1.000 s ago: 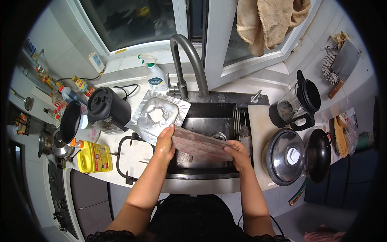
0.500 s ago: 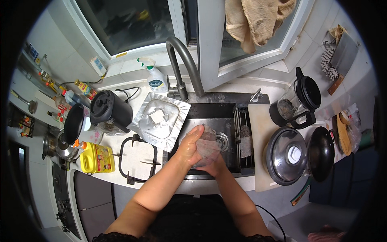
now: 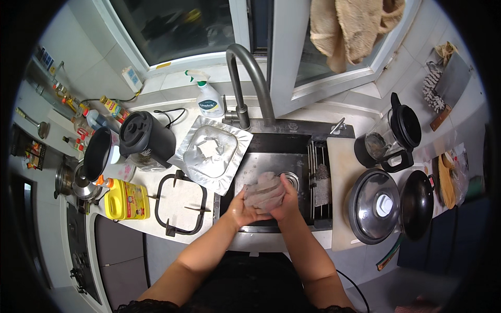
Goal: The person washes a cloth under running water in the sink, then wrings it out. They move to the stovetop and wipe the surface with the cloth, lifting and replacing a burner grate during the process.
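Above the dark sink [image 3: 276, 159] I hold a thin, wet-looking greyish cloth [image 3: 265, 192], bunched up in folds. My left hand [image 3: 242, 213] grips it from the left and below, fingers reaching under it. My right hand [image 3: 287, 202] closes on its right side, thumb pointing up. Both palms face each other, and the fingertips under the cloth are partly hidden. Behind the cloth the sink drain [image 3: 290, 181] shows in part. The grey faucet [image 3: 249, 86] arches over the sink's back edge.
Left of the sink lie a foil burner liner [image 3: 225, 169] and a black pan support [image 3: 162, 203], near a yellow jug [image 3: 116, 201]. A spray bottle [image 3: 210, 99] stands behind. To the right are a rack [image 3: 313, 182], a cutting board [image 3: 342, 208], a lidded pan [image 3: 365, 219] and a blender [image 3: 373, 143].
My left hand has moved from on top of the cloth down to its left side and underneath. My right hand has come up on the right, and the cloth is more bunched.
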Motion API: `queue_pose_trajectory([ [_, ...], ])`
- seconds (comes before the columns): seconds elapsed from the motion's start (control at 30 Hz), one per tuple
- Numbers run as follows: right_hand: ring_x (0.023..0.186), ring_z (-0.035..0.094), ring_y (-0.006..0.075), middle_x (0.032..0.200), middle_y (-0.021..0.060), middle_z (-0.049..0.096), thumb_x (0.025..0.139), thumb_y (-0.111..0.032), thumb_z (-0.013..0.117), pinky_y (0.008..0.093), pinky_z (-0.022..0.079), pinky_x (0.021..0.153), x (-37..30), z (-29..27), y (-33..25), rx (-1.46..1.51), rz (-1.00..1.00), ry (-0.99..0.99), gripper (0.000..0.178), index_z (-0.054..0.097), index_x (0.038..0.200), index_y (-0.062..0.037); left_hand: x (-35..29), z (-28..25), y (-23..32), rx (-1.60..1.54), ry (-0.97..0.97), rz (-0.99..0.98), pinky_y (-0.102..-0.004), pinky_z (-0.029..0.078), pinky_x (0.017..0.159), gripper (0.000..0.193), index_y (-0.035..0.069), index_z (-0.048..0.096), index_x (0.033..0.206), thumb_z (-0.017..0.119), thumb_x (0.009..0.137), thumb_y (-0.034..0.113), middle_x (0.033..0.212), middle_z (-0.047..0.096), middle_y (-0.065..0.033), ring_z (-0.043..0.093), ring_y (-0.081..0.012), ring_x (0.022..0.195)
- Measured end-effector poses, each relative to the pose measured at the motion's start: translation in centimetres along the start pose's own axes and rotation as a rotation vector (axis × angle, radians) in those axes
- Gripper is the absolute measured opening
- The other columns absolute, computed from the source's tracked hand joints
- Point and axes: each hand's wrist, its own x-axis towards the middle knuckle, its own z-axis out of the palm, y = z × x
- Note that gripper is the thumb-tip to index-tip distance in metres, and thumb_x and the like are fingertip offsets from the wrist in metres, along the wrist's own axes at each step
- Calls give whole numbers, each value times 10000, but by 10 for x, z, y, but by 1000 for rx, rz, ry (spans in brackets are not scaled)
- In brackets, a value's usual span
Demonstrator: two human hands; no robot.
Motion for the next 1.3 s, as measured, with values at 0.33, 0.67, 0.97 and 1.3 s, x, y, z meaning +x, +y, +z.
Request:
queue_pose_trajectory([
  [0.33,853,613,287,907,133,631,827,-204,554,378,482,784,6,-10,12,-854,-502,252,170,589,834,-38,39,-19,9,-100,97,290,-402,478,850,353,129,577,888,490,900,470,985,615,-90,583,-258,949],
  [0.67,651,510,300,706,107,540,637,-47,632,375,428,602,31,-36,48,-1542,-1069,411,168,480,567,-41,57,-16,-9,79,358,294,-373,507,774,372,51,588,945,519,891,412,916,635,-121,621,-257,804],
  [0.97,545,485,340,581,143,488,638,-114,617,422,386,497,51,-50,39,-1607,-1073,495,198,467,540,-31,53,7,-5,27,496,218,-400,511,718,283,77,600,898,471,885,329,838,637,-113,620,-240,763],
  [1.3,539,490,333,558,114,468,644,-91,616,416,402,503,52,-57,33,-1610,-873,579,164,476,566,-57,55,9,2,125,491,169,-394,498,780,344,72,584,1002,544,867,385,973,626,-104,610,-252,884],
])
